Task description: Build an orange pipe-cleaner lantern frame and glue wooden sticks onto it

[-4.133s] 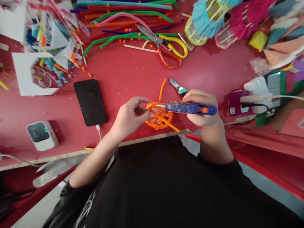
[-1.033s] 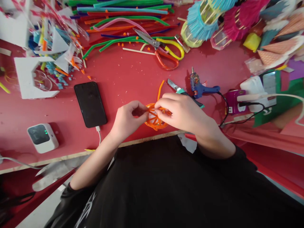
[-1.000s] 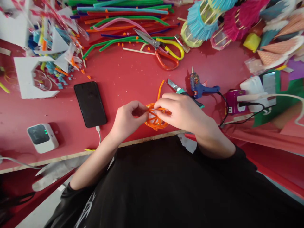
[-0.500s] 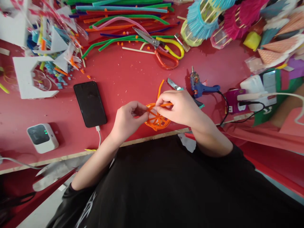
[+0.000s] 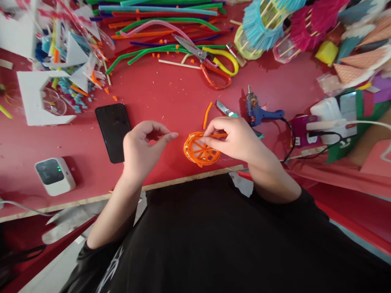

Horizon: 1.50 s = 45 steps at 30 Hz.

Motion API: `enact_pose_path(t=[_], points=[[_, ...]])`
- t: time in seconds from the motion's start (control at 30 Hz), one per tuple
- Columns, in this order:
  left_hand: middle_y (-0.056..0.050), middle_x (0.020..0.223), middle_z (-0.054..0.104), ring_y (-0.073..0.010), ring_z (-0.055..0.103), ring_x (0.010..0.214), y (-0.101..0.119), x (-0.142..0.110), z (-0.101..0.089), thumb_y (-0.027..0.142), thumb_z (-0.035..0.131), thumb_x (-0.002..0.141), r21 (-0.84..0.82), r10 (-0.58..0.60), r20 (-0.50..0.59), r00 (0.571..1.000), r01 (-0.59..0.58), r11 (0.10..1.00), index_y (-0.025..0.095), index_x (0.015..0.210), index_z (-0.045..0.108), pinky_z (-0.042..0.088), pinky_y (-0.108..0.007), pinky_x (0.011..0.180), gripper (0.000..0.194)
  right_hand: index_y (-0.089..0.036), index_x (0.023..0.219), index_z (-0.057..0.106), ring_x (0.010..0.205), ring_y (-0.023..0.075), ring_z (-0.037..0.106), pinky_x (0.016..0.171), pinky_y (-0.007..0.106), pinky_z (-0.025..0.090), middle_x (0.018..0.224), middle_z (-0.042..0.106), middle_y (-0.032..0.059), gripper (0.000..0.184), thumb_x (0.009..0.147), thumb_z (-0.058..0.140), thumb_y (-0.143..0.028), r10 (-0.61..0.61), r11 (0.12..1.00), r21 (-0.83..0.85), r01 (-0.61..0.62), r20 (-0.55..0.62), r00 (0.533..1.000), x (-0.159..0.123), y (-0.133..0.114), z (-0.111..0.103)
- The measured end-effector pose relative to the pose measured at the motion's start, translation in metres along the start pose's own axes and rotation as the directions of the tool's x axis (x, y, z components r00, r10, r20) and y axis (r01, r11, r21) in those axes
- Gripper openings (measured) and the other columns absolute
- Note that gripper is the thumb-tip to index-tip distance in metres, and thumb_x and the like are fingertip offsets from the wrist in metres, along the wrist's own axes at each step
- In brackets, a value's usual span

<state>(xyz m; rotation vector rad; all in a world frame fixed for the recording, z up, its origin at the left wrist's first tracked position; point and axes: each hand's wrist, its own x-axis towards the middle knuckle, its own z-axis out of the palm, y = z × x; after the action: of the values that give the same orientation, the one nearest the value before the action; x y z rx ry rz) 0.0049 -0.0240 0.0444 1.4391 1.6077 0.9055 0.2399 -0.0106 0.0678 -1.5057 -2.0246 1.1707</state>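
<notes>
On the table, the left hand has withdrawn leftward; whether its fingers pinch anything is not discernible. The right hand alone appears to steady the wheel near the table's edge, fingers grasping an orange strip at the rim.

Red tabletop, pale grey floor

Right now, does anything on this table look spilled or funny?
Yes. Blue and orange scraps lie loose beside the white cutout, and little crumbs dot the red table, so it looks messy. The knife has its blade out too, close to the right hand, which seems a bit unsafe.
</notes>
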Motion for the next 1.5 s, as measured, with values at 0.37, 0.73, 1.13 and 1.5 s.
enact_pose_path(t=[0.37,0.73,1.13,1.5], points=[[0.002,0.078,0.075,-0.0137,0.071,0.076,-0.003,0.001,0.007,0.025,0.074,0.083,-0.09,0.059,-0.072,0.996,-0.066,0.994,0.022,0.078,0.074,0.058,-0.025,0.074,0.006,-0.02,0.075,0.062,0.073,0.0142,0.06,0.068,0.03,0.047,0.081,0.065,0.0012,0.012,0.083,0.07,-0.025,-0.055,0.998,0.019,0.056,-0.019,0.998,0.0,0.006,0.003],[0.0,0.065,0.072,-0.0112,0.066,0.061,-0.001,0.005,0.01,0.04,0.066,0.094,-0.29,-0.045,-0.018,0.999,0.037,0.956,0.019,0.079,0.063,0.055,-0.022,0.062,0.026,-0.019,0.076,0.063,0.071,0.013,0.058,0.066,0.028,0.044,0.08,0.063,0.0004,0.013,0.085,0.072,-0.025,-0.088,0.996,0.003,0.088,-0.016,0.996,0.002,0.006,0.003],[-0.003,0.069,0.075,-0.0086,0.066,0.056,0.009,0.01,0.012,0.035,0.068,0.094,-0.623,-0.345,0.249,0.905,0.422,0.659,0.017,0.073,0.063,0.051,-0.018,0.056,0.028,-0.019,0.077,0.065,0.071,0.0122,0.058,0.066,0.027,0.044,0.079,0.063,-0.0002,0.013,0.085,0.075,-0.023,-0.136,0.99,-0.051,0.135,-0.012,0.991,0.002,0.007,0.003],[-0.002,0.074,0.077,-0.0098,0.069,0.063,0.018,0.011,0.007,0.025,0.067,0.086,-0.67,-0.398,0.389,0.831,0.552,0.496,0.017,0.072,0.067,0.054,-0.018,0.058,0.016,-0.018,0.078,0.065,0.069,0.0115,0.057,0.062,0.026,0.043,0.078,0.063,-0.0002,0.013,0.085,0.075,-0.022,-0.17,0.984,-0.062,0.169,-0.01,0.985,0.002,0.007,0.003]])
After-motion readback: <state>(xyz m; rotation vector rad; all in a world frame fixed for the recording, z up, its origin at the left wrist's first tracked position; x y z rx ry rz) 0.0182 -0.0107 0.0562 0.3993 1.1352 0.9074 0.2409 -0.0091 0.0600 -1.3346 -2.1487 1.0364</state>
